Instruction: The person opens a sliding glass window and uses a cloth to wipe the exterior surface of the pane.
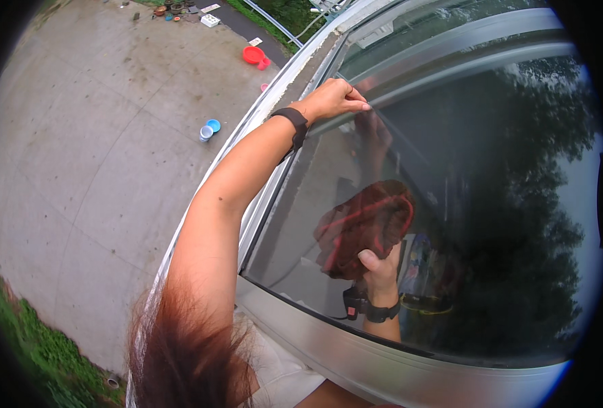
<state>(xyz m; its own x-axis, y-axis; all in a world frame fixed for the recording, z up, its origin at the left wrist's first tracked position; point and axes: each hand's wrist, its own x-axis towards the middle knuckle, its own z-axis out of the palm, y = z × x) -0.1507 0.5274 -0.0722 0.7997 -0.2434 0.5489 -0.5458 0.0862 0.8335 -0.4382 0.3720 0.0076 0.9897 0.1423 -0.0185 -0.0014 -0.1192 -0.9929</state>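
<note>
My left arm reaches along the outside of a glass window pane (pixel 464 204). My left hand (pixel 339 98) is at the pane's upper left, fingers curled and the thumb and fingertips close together against the glass; no object shows between them. Its faint reflection lies just below. Behind the glass, lower down, my right hand (pixel 383 270) grips a bunched dark red-brown cloth (pixel 365 229) with brighter red edging, the thumb over its lower edge. The cloth is near the inner side of the pane; whether it touches is unclear. Both wrists wear dark bands.
The silver metal window frame (pixel 408 352) curves below the pane, and a pale outer ledge (pixel 293 84) runs along its left. Far below lies a concrete yard (pixel 102 153) with a red basin (pixel 253 55) and blue buckets (pixel 206 133). Hair hangs over the lower left.
</note>
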